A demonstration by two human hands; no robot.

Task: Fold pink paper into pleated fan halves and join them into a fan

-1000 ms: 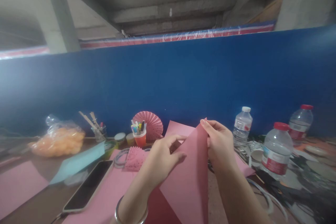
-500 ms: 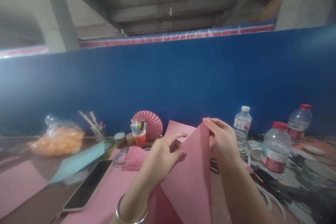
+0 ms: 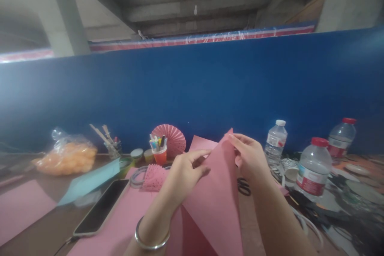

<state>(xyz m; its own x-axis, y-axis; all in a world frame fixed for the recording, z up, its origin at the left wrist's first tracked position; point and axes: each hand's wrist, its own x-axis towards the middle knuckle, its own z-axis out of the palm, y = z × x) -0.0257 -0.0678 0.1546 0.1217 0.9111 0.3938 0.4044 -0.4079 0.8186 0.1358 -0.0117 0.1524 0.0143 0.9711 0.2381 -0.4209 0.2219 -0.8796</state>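
Observation:
A folded sheet of pink paper [image 3: 214, 192] stands raised in front of me, its top drawn to a point. My right hand [image 3: 249, 156] pinches it just below that point, thumb on the near face. On the sheet's left edge is my left hand [image 3: 187, 172], thumb and fingers closed about the edge; a silver bangle [image 3: 151, 238] circles that wrist. Under my left forearm lies more pink paper [image 3: 132, 212]. Behind the hands stand a pink pleated paper fan [image 3: 171, 140] and a small dotted pink folded piece [image 3: 154, 178]. Black scissor handles [image 3: 244, 187] show beside the sheet.
To the left lie a phone [image 3: 102, 208], a light-blue sheet [image 3: 90, 184] and a bag of orange puffs [image 3: 67, 158]. An orange cup of pens [image 3: 159, 152] stands behind. On the right are a white-capped bottle [image 3: 275, 142], red-capped bottles [image 3: 314, 170] and clutter.
The top of the pink sheet has shifted slightly left and up into a sharper point, with my right hand moving left along with it. My left hand has barely moved.

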